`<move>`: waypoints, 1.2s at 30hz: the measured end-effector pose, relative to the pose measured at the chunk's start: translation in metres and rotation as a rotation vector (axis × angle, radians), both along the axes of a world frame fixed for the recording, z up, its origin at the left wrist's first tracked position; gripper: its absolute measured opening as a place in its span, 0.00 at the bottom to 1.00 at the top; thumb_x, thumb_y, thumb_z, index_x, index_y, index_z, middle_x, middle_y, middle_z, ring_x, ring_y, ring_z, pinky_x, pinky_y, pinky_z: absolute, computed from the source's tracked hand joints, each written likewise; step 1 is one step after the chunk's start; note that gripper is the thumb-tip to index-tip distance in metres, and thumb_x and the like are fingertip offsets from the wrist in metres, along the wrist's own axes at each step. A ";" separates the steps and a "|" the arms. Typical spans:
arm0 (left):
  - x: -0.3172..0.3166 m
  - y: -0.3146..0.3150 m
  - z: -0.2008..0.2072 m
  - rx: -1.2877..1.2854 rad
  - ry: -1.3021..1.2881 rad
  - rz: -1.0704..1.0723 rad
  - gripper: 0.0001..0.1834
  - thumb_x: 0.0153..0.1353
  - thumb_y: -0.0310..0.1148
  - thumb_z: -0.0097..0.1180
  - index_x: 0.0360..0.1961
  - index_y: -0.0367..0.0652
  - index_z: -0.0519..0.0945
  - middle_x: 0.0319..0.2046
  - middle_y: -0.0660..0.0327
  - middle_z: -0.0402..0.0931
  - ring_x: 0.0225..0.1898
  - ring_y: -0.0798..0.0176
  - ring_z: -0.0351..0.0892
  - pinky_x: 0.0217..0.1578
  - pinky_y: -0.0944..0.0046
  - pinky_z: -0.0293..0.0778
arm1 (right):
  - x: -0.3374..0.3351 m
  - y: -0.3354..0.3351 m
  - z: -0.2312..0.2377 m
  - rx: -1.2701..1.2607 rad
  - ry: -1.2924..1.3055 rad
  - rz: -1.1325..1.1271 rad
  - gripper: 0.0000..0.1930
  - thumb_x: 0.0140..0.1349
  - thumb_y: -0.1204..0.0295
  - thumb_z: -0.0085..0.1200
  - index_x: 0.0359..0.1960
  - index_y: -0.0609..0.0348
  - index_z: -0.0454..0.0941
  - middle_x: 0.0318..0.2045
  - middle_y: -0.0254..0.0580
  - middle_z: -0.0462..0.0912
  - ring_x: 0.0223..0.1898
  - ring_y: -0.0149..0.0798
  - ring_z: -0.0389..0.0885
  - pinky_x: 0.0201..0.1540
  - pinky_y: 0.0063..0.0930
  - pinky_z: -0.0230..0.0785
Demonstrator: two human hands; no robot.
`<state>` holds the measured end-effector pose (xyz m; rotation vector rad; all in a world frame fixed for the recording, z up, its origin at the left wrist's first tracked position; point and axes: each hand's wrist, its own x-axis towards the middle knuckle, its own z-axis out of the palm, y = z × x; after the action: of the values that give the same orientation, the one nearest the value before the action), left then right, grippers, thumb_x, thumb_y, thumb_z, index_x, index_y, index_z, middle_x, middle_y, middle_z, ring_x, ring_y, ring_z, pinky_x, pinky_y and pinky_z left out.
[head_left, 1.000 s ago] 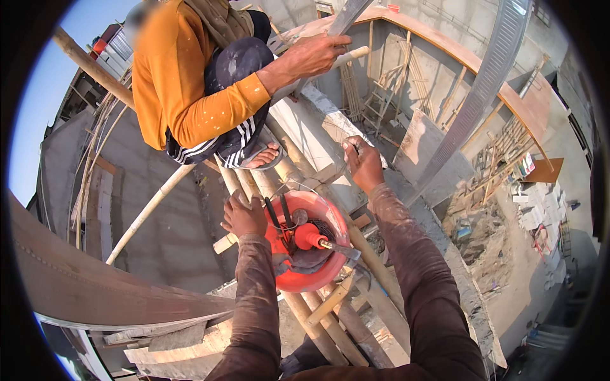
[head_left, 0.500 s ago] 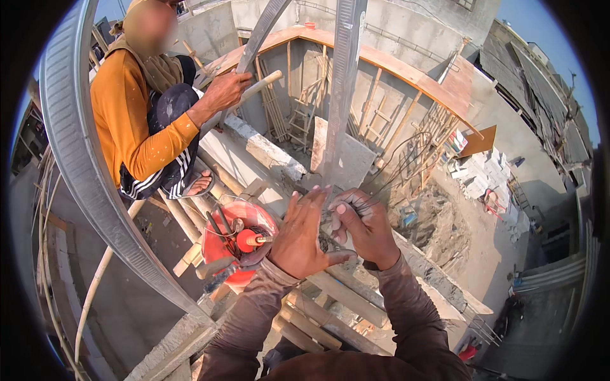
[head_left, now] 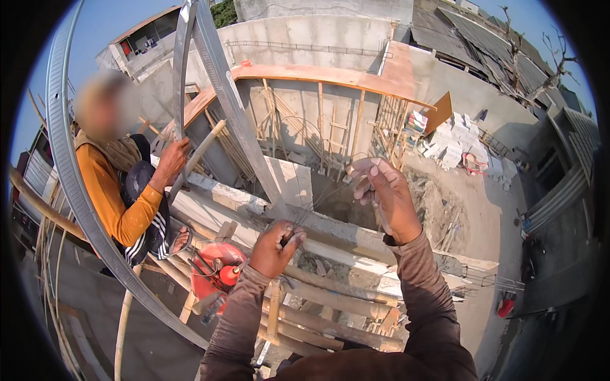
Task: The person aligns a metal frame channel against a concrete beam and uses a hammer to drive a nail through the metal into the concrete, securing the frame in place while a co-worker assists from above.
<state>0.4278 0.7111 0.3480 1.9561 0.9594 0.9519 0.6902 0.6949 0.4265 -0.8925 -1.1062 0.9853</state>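
My left hand (head_left: 274,249) is closed on a small bunch of thin wire (head_left: 310,202), close to the foot of a metal channel (head_left: 238,111) that stands tilted. The wire strands fan up and right from its fingers. Higher and to the right, my right hand (head_left: 386,198) has its fingers curled with the thumb against them, and a fine strand appears to run to it. Beside my left forearm sits a red bucket (head_left: 202,286) with hand tools and a red-topped object in it. A long, bent ribbed metal strip (head_left: 82,174) curves past on the left.
At left a co-worker in an orange top (head_left: 117,203) squats, one hand on another metal strip (head_left: 182,70). Bamboo poles (head_left: 333,301) lie below my arms over a drop. Beyond are a concrete beam (head_left: 343,230), a plywood-topped wall form (head_left: 318,76) and white blocks (head_left: 445,143).
My hands were together by the channel; they have parted, the left lower and left, the right up and right, with wire now showing between. The view has shifted, moving the channel left.
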 end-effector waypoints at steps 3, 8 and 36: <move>0.001 -0.004 0.011 0.119 0.141 0.066 0.11 0.61 0.31 0.63 0.41 0.40 0.75 0.31 0.52 0.81 0.33 0.46 0.83 0.33 0.54 0.76 | 0.015 -0.004 0.021 -0.161 0.065 0.083 0.17 0.71 0.55 0.52 0.35 0.59 0.78 0.29 0.35 0.78 0.25 0.26 0.74 0.28 0.20 0.64; -0.016 -0.001 0.041 0.351 0.337 0.140 0.11 0.57 0.30 0.63 0.39 0.41 0.76 0.29 0.50 0.79 0.32 0.41 0.79 0.30 0.53 0.74 | 0.071 -0.037 0.046 -0.164 0.531 0.231 0.19 0.72 0.60 0.49 0.21 0.50 0.65 0.20 0.29 0.69 0.17 0.22 0.63 0.21 0.19 0.59; -0.195 -0.002 -0.101 -0.268 0.921 0.852 0.43 0.55 0.61 0.59 0.63 0.40 0.70 0.60 0.42 0.70 0.62 0.40 0.70 0.61 0.48 0.66 | 0.150 -0.115 -0.068 -0.064 0.747 0.050 0.15 0.73 0.68 0.44 0.24 0.50 0.60 0.21 0.29 0.60 0.15 0.23 0.58 0.22 0.22 0.61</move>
<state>0.2327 0.7092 0.2473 1.7170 2.4142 0.2119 0.8398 0.5796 0.3590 -0.4693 -0.4624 1.2584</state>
